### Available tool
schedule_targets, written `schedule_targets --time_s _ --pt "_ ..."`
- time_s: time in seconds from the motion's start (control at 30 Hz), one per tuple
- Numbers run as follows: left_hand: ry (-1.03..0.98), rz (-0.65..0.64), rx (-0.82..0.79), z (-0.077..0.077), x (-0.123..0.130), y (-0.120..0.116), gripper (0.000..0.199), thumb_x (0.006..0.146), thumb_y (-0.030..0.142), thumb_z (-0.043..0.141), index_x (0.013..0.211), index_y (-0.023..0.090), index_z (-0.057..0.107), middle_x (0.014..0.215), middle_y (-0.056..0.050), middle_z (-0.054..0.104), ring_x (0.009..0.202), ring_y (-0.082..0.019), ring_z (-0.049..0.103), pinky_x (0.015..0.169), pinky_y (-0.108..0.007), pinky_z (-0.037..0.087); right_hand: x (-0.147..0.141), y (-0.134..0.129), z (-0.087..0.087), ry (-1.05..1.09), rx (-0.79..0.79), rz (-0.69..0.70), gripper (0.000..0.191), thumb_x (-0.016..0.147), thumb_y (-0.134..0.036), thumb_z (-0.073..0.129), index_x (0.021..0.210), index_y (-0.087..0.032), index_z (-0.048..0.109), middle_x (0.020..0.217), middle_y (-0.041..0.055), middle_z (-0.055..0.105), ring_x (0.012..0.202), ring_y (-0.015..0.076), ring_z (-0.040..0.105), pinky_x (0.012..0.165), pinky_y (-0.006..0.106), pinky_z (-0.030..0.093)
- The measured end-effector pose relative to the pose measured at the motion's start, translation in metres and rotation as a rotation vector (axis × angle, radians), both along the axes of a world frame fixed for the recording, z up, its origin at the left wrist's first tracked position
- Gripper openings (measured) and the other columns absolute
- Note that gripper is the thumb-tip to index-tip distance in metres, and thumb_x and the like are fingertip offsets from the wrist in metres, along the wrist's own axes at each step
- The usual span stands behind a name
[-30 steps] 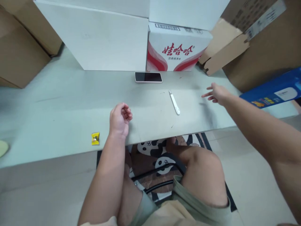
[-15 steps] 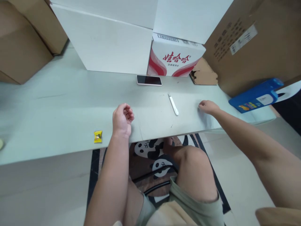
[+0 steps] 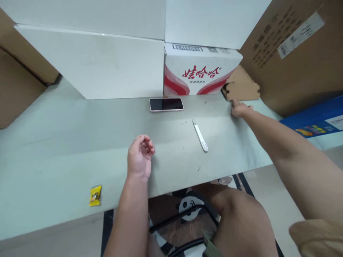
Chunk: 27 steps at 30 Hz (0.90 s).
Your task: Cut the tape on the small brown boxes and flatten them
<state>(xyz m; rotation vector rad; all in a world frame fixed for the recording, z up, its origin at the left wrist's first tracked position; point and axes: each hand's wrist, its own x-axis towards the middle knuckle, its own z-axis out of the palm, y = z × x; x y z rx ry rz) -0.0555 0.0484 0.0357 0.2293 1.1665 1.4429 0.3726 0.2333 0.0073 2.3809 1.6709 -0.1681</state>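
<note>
My left hand (image 3: pixel 140 157) rests on its side on the table, fingers loosely curled, palm hollow and nothing in it. Out to the right, my right hand (image 3: pixel 241 108) is at the front left corner of a folded brown cardboard piece (image 3: pixel 243 91). One fingertip points at its edge; whether it touches I cannot tell, and the other fingers are partly hidden. Between my hands lies a white utility knife (image 3: pixel 200 136), its metal tip pointing away from me. Behind it is a phone (image 3: pixel 166 104) with a dark screen. A small yellow wrapped packet (image 3: pixel 95 196) lies left of my left forearm.
White boxes (image 3: pixel 125 67) and a red-and-white carton (image 3: pixel 200 73) stand along the back of the pale table (image 3: pixel 64 150). A large brown box (image 3: pixel 294 67) rises at the right, with a blue package (image 3: pixel 316 119) before it. Another brown box (image 3: pixel 18 85) stands left.
My right hand has moved forward from the bare tabletop to the folded cardboard, its fingers extending. My left hand keeps its curled pose. The view has shifted closer to the table.
</note>
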Motion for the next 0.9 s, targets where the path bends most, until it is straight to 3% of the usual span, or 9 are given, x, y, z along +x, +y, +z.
schedule_targets --time_s 0.07,0.13,0.3,0.53,0.73,0.9 --pt "0.013 -0.001 -0.004 -0.001 0.002 0.001 0.024 0.051 0.034 0.07 0.061 0.017 0.058 0.05 0.004 0.052 0.045 -0.006 0.046 0.041 -0.015 0.036 0.004 0.008 -0.006 0.043 -0.019 0.023 0.076 0.094 -0.027 0.043 0.163 -0.014 0.016 0.169 0.0235 0.018 0.153 0.0373 0.033 0.121 0.055 0.033" --pt "0.018 -0.005 0.0 -0.002 0.003 0.001 0.023 0.051 0.035 0.069 0.061 0.017 0.058 0.05 0.004 0.052 0.045 -0.006 0.046 0.041 -0.015 0.036 0.007 0.009 -0.012 0.067 -0.02 0.036 0.08 0.093 -0.025 0.044 0.164 -0.013 0.01 0.169 0.024 0.015 0.154 0.0371 0.032 0.121 0.052 0.035" --pt "0.003 -0.004 0.01 0.001 0.005 -0.006 0.021 0.05 0.033 0.067 0.06 0.017 0.058 0.05 0.003 0.052 0.045 -0.007 0.046 0.042 -0.015 0.036 0.011 -0.014 -0.013 0.06 -0.005 0.081 0.068 0.093 -0.025 0.04 0.16 -0.016 0.029 0.165 0.0177 0.033 0.151 0.0339 0.038 0.122 0.051 0.037" --pt "-0.028 -0.012 0.003 -0.001 0.0 -0.025 0.018 0.053 0.032 0.066 0.059 0.017 0.059 0.05 0.002 0.051 0.044 -0.007 0.045 0.041 -0.016 0.035 0.016 -0.034 -0.001 0.01 -0.002 0.083 0.057 0.089 -0.032 0.051 0.145 -0.019 0.052 0.149 0.0174 0.053 0.136 0.0334 0.053 0.113 0.047 0.046" --pt "-0.036 0.003 0.018 -0.001 -0.003 -0.021 0.021 0.05 0.034 0.069 0.058 0.016 0.062 0.052 0.0 0.051 0.047 -0.008 0.047 0.043 -0.017 0.038 0.032 -0.023 0.008 -0.013 0.039 -0.059 0.044 0.091 -0.032 0.048 0.132 -0.023 0.06 0.144 0.0176 0.054 0.129 0.0344 0.056 0.105 0.051 0.049" --pt "-0.03 0.023 0.042 -0.004 0.003 -0.002 0.021 0.049 0.032 0.073 0.059 0.016 0.063 0.054 0.0 0.051 0.05 -0.009 0.048 0.044 -0.018 0.04 0.055 0.013 0.011 0.001 0.063 -0.141 0.043 0.094 -0.027 0.043 0.134 -0.017 0.058 0.148 0.0248 0.049 0.135 0.0378 0.049 0.106 0.057 0.041"
